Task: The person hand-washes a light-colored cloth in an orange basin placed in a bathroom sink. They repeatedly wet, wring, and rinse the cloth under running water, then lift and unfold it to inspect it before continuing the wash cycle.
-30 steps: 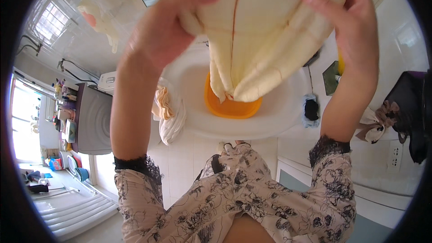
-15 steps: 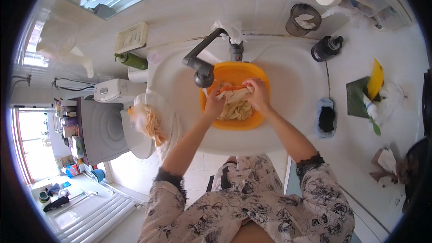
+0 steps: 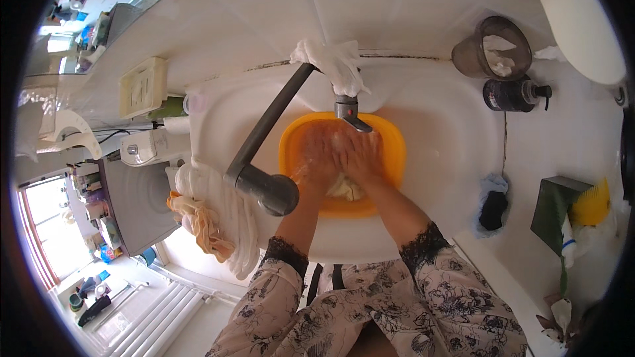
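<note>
Both hands are down in an orange basin (image 3: 399, 158) that stands in the white sink. My left hand (image 3: 319, 157) and my right hand (image 3: 357, 157) lie side by side, fingers stretched out and pointing away from me, pressing into the water. A cream cloth (image 3: 344, 189) shows below the wrists at the near side of the basin; the rest of it is hidden under the hands. The dark grey faucet handle (image 3: 350, 114) stands just beyond the basin. Its long spout (image 3: 271, 129) swings out to the left, its head above my left forearm.
Wet white and orange cloths (image 3: 208, 225) hang over the sink's left edge. A white cloth (image 3: 331, 63) drapes the faucet. On the right are a dark bin (image 3: 469, 56), a black pump bottle (image 3: 506, 94), a black sponge on blue cloth (image 3: 493, 210) and a green box (image 3: 552, 208).
The cloth that both hands held up, fingers pinching it, is now down in the basin. My hands have come together and gone down into the water. The view has shifted closer to the faucet.
</note>
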`<move>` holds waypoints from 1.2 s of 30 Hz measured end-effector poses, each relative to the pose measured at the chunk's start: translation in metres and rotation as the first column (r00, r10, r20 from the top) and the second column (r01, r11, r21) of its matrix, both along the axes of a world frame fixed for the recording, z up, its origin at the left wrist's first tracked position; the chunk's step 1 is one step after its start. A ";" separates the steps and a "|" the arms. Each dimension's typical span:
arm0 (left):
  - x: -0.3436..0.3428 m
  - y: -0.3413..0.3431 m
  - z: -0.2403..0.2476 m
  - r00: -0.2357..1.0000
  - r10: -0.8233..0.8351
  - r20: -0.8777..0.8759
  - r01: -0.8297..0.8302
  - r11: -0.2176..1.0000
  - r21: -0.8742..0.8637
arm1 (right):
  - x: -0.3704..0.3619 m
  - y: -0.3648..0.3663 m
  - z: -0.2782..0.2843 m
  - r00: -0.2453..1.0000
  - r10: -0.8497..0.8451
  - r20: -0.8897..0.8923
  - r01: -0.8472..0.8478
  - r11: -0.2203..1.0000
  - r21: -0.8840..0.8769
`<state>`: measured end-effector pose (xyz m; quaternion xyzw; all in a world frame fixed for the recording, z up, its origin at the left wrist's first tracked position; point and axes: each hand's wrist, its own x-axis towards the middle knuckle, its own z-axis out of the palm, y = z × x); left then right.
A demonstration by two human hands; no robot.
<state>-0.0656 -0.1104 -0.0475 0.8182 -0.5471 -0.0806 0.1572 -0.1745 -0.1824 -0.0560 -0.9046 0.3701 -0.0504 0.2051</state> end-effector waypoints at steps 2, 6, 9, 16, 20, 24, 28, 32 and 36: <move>0.002 -0.013 0.006 0.989 -0.005 -0.148 0.022 0.993 0.113 | 0.001 -0.005 0.010 0.999 -0.040 -0.006 0.040 0.999 -0.031; 0.006 -0.023 0.031 0.936 0.067 -0.346 -0.027 0.993 0.118 | 0.001 0.000 -0.005 0.997 0.048 -0.067 -0.059 0.984 -0.171; 0.002 -0.005 0.016 0.998 -0.061 -0.022 0.064 0.977 0.205 | 0.001 0.000 0.010 0.996 0.054 -0.072 -0.067 0.980 -0.189; 0.007 0.028 0.039 0.988 0.015 -0.156 0.053 0.903 0.425 | -0.025 -0.015 0.062 0.983 -0.128 -0.129 0.181 0.763 0.621; 0.016 0.051 0.116 0.950 -0.076 -0.304 0.196 0.900 0.388 | -0.045 -0.009 0.128 0.972 -0.211 0.099 0.045 0.587 0.809; 0.036 0.064 0.186 0.875 -0.080 -0.477 0.193 0.962 0.194 | -0.059 0.002 0.221 0.933 -0.183 0.309 -0.123 0.645 0.754; 0.034 0.071 0.303 0.791 -0.120 -0.601 0.142 0.990 -0.011 | -0.065 0.025 0.337 0.850 -0.215 0.481 -0.211 0.698 0.684; 0.026 0.077 0.383 0.624 -0.295 -0.724 0.038 0.936 -0.350 | -0.070 0.037 0.413 0.702 -0.270 0.660 -0.285 0.742 0.606; 0.023 0.086 0.446 0.676 -0.398 -0.620 0.012 0.847 -0.531 | -0.067 0.051 0.472 0.523 -0.236 0.819 -0.363 0.808 0.465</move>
